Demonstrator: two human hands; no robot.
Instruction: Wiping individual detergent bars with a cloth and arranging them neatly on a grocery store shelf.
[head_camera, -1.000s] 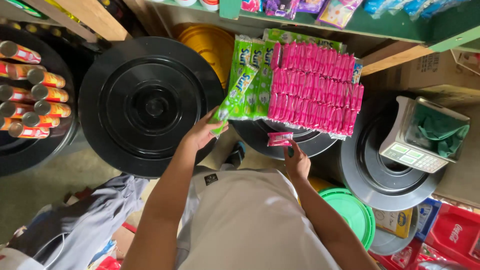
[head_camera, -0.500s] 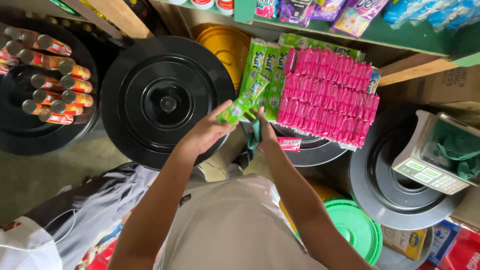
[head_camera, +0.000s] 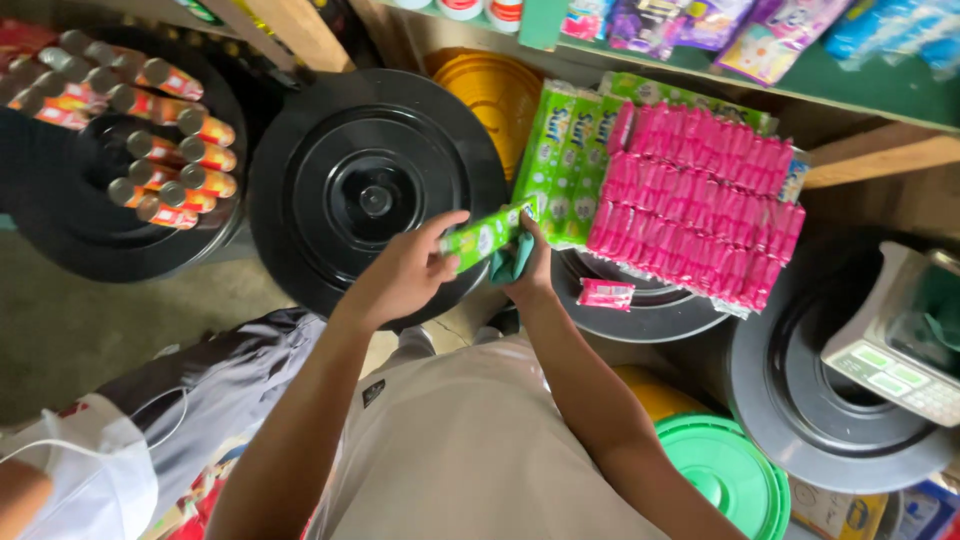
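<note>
While the left hand pinches the near end of a green sachet strip at frame centre, fingers closed on it, the right hand is curled shut around a teal cloth and touches the strip's far end. The strip hangs just below the green sachet stack, beside the pink sachet sheet, over the rim of the black drum lid. Judgement: keep the strip taut and flat between both hands, and avoid nudging the loose pink sachet on the lid at right.
</note>
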